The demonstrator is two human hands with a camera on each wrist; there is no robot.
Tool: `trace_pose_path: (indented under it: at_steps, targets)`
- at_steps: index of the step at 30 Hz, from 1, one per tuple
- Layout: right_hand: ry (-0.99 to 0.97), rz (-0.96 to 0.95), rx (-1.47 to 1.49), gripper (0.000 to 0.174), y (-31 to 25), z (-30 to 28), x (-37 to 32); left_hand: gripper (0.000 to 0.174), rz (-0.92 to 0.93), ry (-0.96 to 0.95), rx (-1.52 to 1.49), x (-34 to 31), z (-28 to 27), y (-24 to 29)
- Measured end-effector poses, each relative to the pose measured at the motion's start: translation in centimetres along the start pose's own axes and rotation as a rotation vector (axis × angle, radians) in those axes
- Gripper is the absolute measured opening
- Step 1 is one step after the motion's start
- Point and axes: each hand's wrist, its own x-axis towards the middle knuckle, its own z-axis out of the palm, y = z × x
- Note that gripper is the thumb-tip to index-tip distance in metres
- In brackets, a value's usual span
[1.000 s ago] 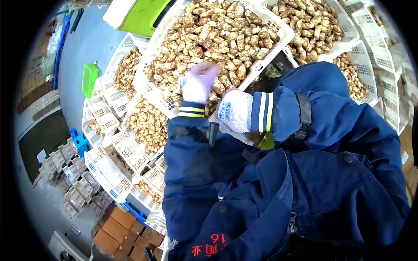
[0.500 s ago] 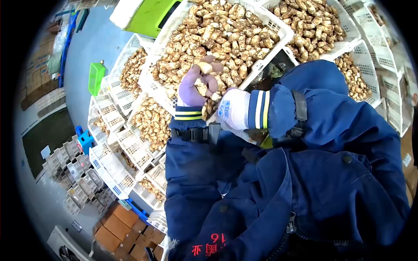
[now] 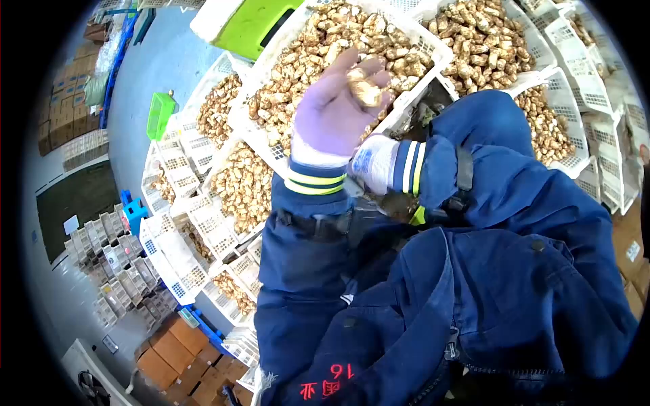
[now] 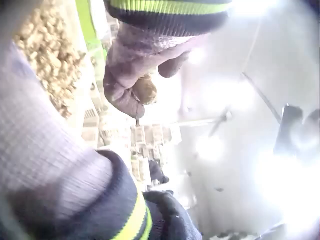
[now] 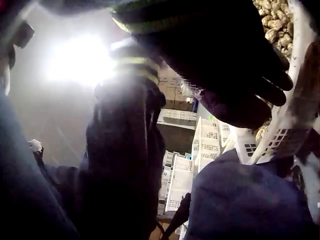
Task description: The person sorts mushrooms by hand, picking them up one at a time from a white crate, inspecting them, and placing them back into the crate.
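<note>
My left hand (image 3: 332, 122), in a purple-palmed glove, is raised palm up over a white crate (image 3: 408, 103) heaped with brown-and-white mushrooms (image 3: 284, 101). A stubby pale mushroom (image 3: 365, 89) lies in its fingers. The left wrist view shows this mushroom (image 4: 145, 90) between the thumb and curled fingers. Low by the crate's near corner is my right hand (image 3: 376, 164), back of the glove upward, beside the left cuff. Its fingers (image 5: 272, 92) are a dark silhouette beside the crate in the right wrist view. I cannot tell whether it holds anything.
Another full crate (image 3: 556, 68) stands at the upper right. More perforated crates of mushrooms stack at the left, one with a rim (image 3: 172, 267). A green bin (image 3: 160, 115) sits on the blue floor (image 3: 135, 155). Cardboard boxes (image 3: 169, 352) pile lower left.
My left hand reached into the heap, picked up a mushroom, then turned palm up and rose with it toward the camera. My right hand stays near the same spot, shifting slightly right.
</note>
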Motion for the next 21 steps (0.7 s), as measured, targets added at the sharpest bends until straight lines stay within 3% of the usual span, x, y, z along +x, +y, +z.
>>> trace_pose_path:
  at_steps: [2, 5, 9, 13, 16, 17, 18, 21]
  targets:
    - [-0.035, 0.056, 0.029, 0.025, 0.1, -1.2, -0.5, 0.056, 0.032, -0.041, 0.01, -2.6, -3.2, 1.0]
    - [0.023, 0.025, 0.022, 0.023, 0.9, -0.5, -0.5, 0.063, 0.077, 0.168, 0.21, -4.5, -4.7, 0.9]
    - [0.111, -0.012, 0.047, 0.02, 1.5, 0.3, -0.2, 0.061, 0.191, 0.26, 0.316, -5.0, -5.8, 0.1]
    - [0.029, -0.012, 0.006, 0.019, 1.2, 0.0, 0.5, 0.057, 0.278, 0.221, 0.329, -5.2, -8.3, -0.7]
    - [0.051, -0.017, -0.005, 0.018, 0.8, 0.3, 0.7, 0.055, 0.316, 0.328, 0.38, -5.9, -11.1, -0.1]
    - [0.08, -0.026, -0.007, 0.017, 0.6, 0.4, 0.7, 0.056, 0.348, 0.444, 0.384, -6.2, -11.6, 0.4]
    - [0.11, -0.035, -0.009, 0.017, 0.4, 0.6, 0.7, 0.056, 0.312, 0.628, 0.468, -6.3, -11.6, 1.4]
    - [0.082, -0.112, -0.045, 0.019, 0.0, 3.0, 2.5, 0.05, 0.454, 0.575, 0.485, -6.3, -9.3, 3.0]
